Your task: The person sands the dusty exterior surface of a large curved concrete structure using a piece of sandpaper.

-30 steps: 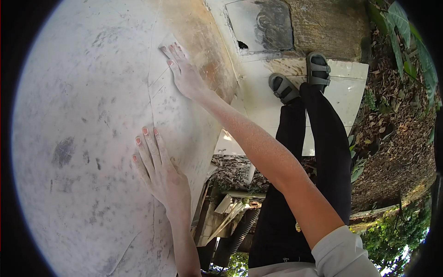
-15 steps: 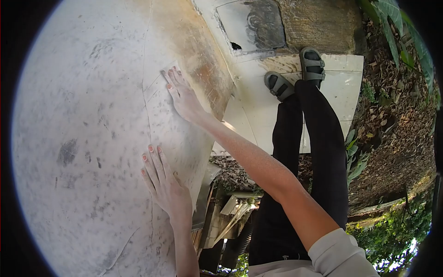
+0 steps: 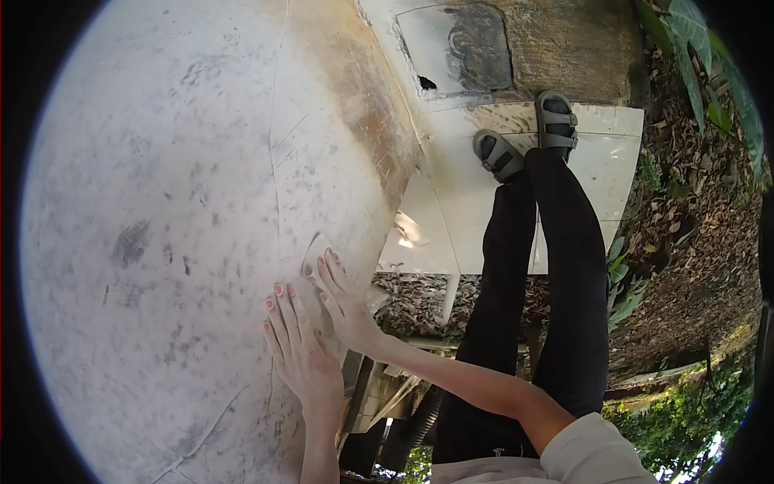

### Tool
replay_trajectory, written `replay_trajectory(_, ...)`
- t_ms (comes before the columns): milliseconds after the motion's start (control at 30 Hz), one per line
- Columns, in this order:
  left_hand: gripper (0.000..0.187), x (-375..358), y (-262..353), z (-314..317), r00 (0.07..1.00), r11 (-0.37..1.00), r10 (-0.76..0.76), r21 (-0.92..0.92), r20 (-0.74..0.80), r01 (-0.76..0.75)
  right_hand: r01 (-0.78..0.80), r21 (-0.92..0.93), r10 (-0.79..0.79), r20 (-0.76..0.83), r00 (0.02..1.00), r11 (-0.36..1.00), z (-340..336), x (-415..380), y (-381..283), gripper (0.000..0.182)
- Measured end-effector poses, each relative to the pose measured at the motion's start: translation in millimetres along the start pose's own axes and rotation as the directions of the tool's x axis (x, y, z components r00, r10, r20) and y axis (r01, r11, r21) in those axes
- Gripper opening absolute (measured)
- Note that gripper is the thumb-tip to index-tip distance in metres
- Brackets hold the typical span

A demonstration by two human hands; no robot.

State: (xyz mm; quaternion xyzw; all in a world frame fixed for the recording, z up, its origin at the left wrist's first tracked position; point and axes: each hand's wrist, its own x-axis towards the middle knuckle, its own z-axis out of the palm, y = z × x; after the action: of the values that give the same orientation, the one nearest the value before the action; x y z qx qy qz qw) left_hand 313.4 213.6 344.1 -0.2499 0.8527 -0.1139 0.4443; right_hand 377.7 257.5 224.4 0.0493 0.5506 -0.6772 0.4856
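My left hand (image 3: 302, 351) lies flat on the whitish wall (image 3: 185, 266), its fingers stretched out and holding nothing. Just beside it, my right hand (image 3: 347, 310) presses a thin pale sheet, which looks like a piece of sandpaper (image 3: 318, 247), against the same surface. Its fingers cover most of the sheet; a curved edge shows past the fingertips. White dust coats both hands and forearms. Grey smudges and fine cracks mark the wall, and a brown stained strip (image 3: 375, 121) runs along its lower edge.
My sandalled feet (image 3: 528, 137) stand on pale floor tiles (image 3: 451, 218). Behind them is a square cover (image 3: 459, 48) with a dark hole at its corner. Leaf litter (image 3: 677, 258) and green plants lie on the right. Wooden pieces (image 3: 395, 399) are near the wall's bottom edge.
My right hand has slid the sheet along the wall toward my body, ending next to my left hand. My left hand has shifted only slightly. The whole view has moved a little.
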Motion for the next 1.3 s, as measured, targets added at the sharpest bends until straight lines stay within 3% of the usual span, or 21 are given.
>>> replay_trajectory(33,0.074,-9,-3,-6,0.999,0.999,-0.030,0.025,0.019,0.030,-0.002,-0.001,0.002,0.005,1.000,1.000,-2,-1,2,0.049)
replay_trajectory(100,0.074,-23,-6,-17,0.997,0.997,-0.066,0.053,0.050,0.063,0.181,-0.024,-0.175,0.145,0.974,0.983,-12,1,11,0.049)
replay_trajectory(167,0.073,-32,-6,-22,0.986,0.985,-0.129,0.128,0.106,0.115,0.126,-0.016,-0.126,0.041,0.991,0.992,-27,34,38,0.049)
replay_trajectory(233,0.073,-36,-5,-18,0.986,0.983,-0.135,0.138,0.094,0.122,-0.116,-0.067,0.106,-0.137,0.985,0.991,-44,80,64,0.049)
replay_trajectory(300,0.073,-35,-6,-14,0.988,0.981,-0.134,0.149,0.071,0.122,-0.232,-0.030,0.223,-0.180,0.958,0.972,-57,112,80,0.050)
replay_trajectory(400,0.074,-39,-6,-11,0.992,0.979,-0.118,0.175,0.042,0.109,-0.260,-0.046,0.248,-0.177,0.952,0.964,-37,74,62,0.050)
replay_trajectory(533,0.070,-44,-5,-6,0.995,0.984,-0.101,0.146,0.007,0.099,-0.170,-0.089,0.172,0.018,0.985,0.981,6,-68,2,0.051)
replay_trajectory(633,0.065,-52,-6,-2,0.995,0.986,-0.094,0.142,0.017,0.091,-0.148,-0.114,0.147,-0.010,0.989,0.983,-5,-53,27,0.051)
replay_trajectory(700,0.064,-54,-3,2,0.996,0.986,-0.087,0.147,0.017,0.084,-0.196,-0.138,0.174,-0.158,0.972,0.971,-18,-4,76,0.052)
replay_trajectory(767,0.062,-51,0,8,0.996,0.981,-0.090,0.170,-0.027,0.093,-0.355,-0.131,0.337,-0.141,0.931,0.926,-48,47,119,0.053)
replay_trajectory(867,0.060,-48,4,18,0.998,0.985,-0.054,0.163,-0.045,0.061,-0.482,-0.105,0.466,-0.150,0.872,0.870,-55,63,115,0.055)
replay_trajectory(967,0.058,-50,4,27,0.998,0.987,-0.049,0.149,-0.048,0.055,-0.332,-0.087,0.320,-0.130,0.939,0.939,-16,-15,63,0.053)
replay_trajectory(1033,0.058,-52,2,33,0.997,0.992,-0.028,0.123,-0.066,0.036,-0.187,-0.221,0.188,-0.018,0.982,0.957,5,-76,28,0.053)
replay_trajectory(1133,0.058,-55,0,33,0.998,0.994,-0.008,0.106,-0.065,0.015,-0.220,-0.127,0.220,-0.008,0.975,0.967,0,-71,29,0.053)
replay_trajectory(1167,0.058,-55,0,32,0.999,0.993,0.003,0.119,-0.047,0.002,-0.272,-0.173,0.263,-0.072,0.962,0.947,-6,-49,45,0.053)
replay_trajectory(1233,0.064,-56,1,31,0.999,0.994,-0.015,0.111,-0.031,0.018,-0.561,0.016,0.561,-0.036,0.827,0.827,-40,5,62,0.056)
replay_trajectory(1300,0.071,-52,2,31,0.999,0.994,-0.028,0.102,-0.033,0.031,-0.618,-0.167,0.628,0.009,0.778,0.768,-65,51,120,0.058)
